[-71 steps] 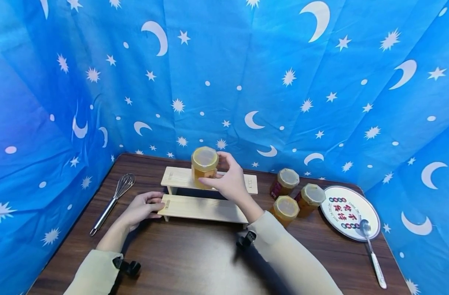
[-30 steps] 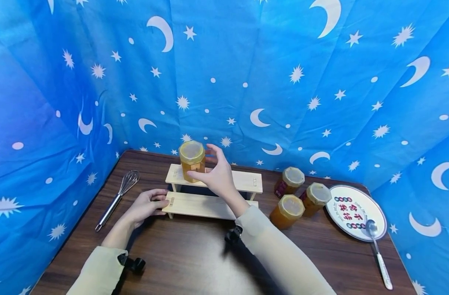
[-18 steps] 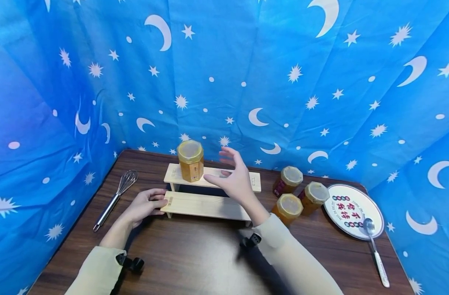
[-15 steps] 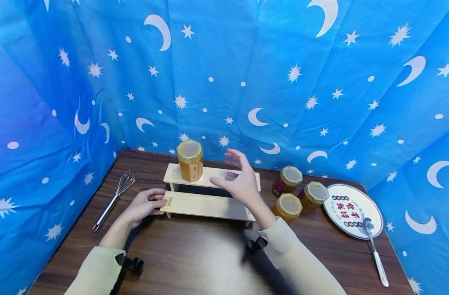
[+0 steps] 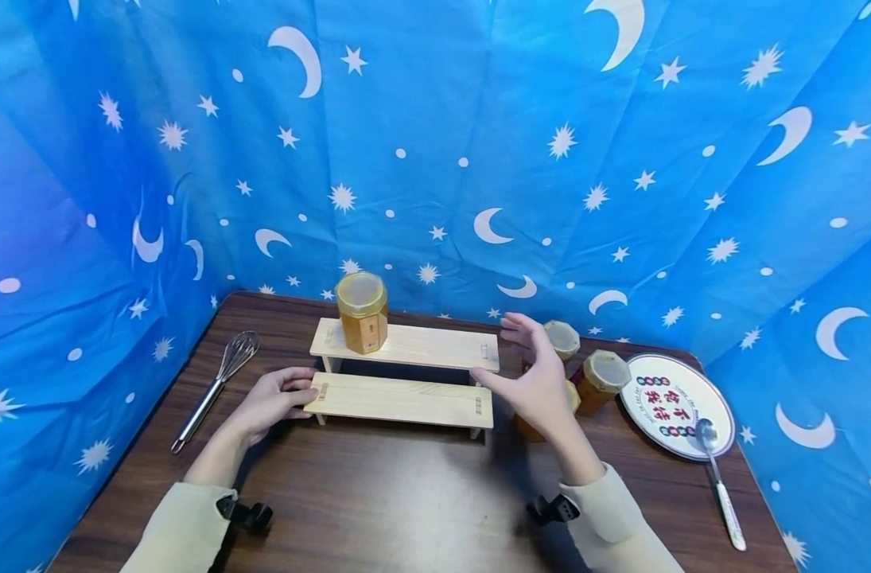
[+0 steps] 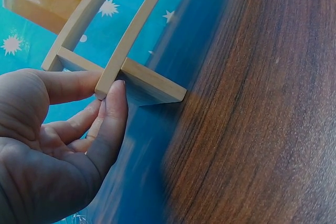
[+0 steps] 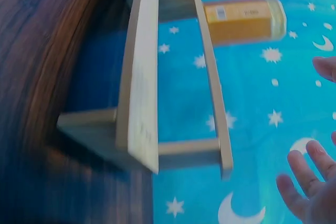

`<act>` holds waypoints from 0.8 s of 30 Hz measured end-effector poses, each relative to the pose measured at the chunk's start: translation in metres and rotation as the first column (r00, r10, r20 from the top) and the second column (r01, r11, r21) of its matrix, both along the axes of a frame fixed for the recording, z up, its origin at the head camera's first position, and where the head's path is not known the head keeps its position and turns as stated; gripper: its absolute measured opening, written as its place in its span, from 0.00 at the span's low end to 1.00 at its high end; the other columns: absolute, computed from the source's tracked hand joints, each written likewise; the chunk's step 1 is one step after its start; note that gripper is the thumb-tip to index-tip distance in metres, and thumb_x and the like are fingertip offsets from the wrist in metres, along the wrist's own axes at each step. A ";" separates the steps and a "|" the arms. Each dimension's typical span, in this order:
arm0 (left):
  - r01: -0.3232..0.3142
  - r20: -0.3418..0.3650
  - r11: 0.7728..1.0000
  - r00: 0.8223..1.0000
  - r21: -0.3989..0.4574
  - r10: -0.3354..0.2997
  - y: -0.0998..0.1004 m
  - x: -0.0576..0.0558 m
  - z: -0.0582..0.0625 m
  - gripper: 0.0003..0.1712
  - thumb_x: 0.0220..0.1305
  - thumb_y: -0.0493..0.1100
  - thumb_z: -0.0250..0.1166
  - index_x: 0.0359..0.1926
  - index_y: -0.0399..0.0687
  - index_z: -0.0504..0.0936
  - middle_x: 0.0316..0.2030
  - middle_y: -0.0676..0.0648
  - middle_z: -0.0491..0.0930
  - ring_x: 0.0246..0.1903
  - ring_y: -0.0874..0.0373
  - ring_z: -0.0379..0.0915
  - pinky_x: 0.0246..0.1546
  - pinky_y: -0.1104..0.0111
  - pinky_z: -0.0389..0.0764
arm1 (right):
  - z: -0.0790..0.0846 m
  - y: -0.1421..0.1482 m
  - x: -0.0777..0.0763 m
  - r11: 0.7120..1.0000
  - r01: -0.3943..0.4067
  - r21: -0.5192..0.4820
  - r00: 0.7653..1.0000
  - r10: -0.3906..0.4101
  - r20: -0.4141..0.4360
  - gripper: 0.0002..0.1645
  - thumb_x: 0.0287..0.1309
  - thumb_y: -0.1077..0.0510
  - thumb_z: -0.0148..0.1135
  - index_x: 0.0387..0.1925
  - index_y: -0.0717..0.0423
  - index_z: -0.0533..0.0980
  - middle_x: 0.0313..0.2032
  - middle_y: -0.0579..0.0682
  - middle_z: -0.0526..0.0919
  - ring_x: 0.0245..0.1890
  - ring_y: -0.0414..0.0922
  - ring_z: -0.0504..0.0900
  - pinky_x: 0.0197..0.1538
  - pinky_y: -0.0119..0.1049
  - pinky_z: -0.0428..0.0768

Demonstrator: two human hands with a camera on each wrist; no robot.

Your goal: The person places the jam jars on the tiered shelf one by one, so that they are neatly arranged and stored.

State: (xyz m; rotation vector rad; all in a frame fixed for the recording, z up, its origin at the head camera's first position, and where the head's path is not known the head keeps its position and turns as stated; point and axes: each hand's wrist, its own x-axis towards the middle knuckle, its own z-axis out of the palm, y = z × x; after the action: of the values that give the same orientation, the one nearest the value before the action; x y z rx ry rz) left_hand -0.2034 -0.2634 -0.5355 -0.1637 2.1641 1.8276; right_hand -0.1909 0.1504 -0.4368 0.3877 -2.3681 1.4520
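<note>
My left hand (image 5: 274,404) pinches the left end of the lower board of a two-tier wooden shelf rack (image 5: 406,398); in the left wrist view thumb and finger (image 6: 113,124) lie on either side of the board's end. A jar of amber honey (image 5: 363,314) with a clear yellowish lid stands upright on the upper tier's left part. My right hand (image 5: 538,382) holds nothing, fingers spread and slightly bent, right of the rack. It partly covers two of the three jars on the table there; the third jar (image 5: 600,382) shows more fully behind it.
A metal whisk (image 5: 216,390) lies left of the rack. At the right, a white plate (image 5: 646,398) with red characters carries the bowl of a spoon (image 5: 725,501), whose handle rests on the dark wooden table (image 5: 378,509). Blue star-and-moon cloth (image 5: 421,119) hangs behind.
My right hand set the honey jar further left on the upper tier, let go of it, and moved right towards the other jars. My left hand kept its pinch on the rack.
</note>
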 end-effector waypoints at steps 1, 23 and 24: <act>0.000 0.000 1.000 1.000 -0.002 0.000 0.000 0.000 0.000 0.31 0.73 0.36 0.65 0.71 0.30 0.67 0.58 0.32 0.71 0.41 0.53 0.81 0.42 0.62 0.89 | -0.001 0.005 0.002 1.000 0.021 0.013 1.000 -0.021 -0.004 0.52 0.47 0.51 0.86 0.71 0.48 0.68 0.65 0.46 0.77 0.64 0.46 0.76 0.68 0.59 0.72; -0.004 0.006 1.000 1.000 -0.013 0.004 0.003 0.001 0.003 0.32 0.73 0.36 0.65 0.72 0.30 0.66 0.57 0.33 0.73 0.43 0.54 0.81 0.42 0.62 0.89 | -0.059 0.079 0.035 0.970 0.241 0.036 0.951 -0.243 0.189 0.55 0.49 0.53 0.85 0.75 0.50 0.64 0.68 0.53 0.74 0.68 0.49 0.70 0.66 0.37 0.71; -0.004 0.008 1.000 1.000 -0.014 0.004 0.003 0.002 0.003 0.32 0.73 0.36 0.65 0.72 0.30 0.66 0.57 0.33 0.73 0.43 0.54 0.81 0.42 0.62 0.89 | -0.063 0.081 0.036 0.970 0.240 0.036 0.950 -0.242 0.196 0.55 0.49 0.53 0.85 0.75 0.51 0.63 0.68 0.53 0.74 0.68 0.50 0.70 0.66 0.37 0.71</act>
State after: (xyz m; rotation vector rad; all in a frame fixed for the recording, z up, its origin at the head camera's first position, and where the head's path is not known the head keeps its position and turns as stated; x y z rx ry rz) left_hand -0.2019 -0.2602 -0.5325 -0.1783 2.1731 1.8114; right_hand -0.1552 0.2316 -0.5000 -0.0487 -2.4740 1.4193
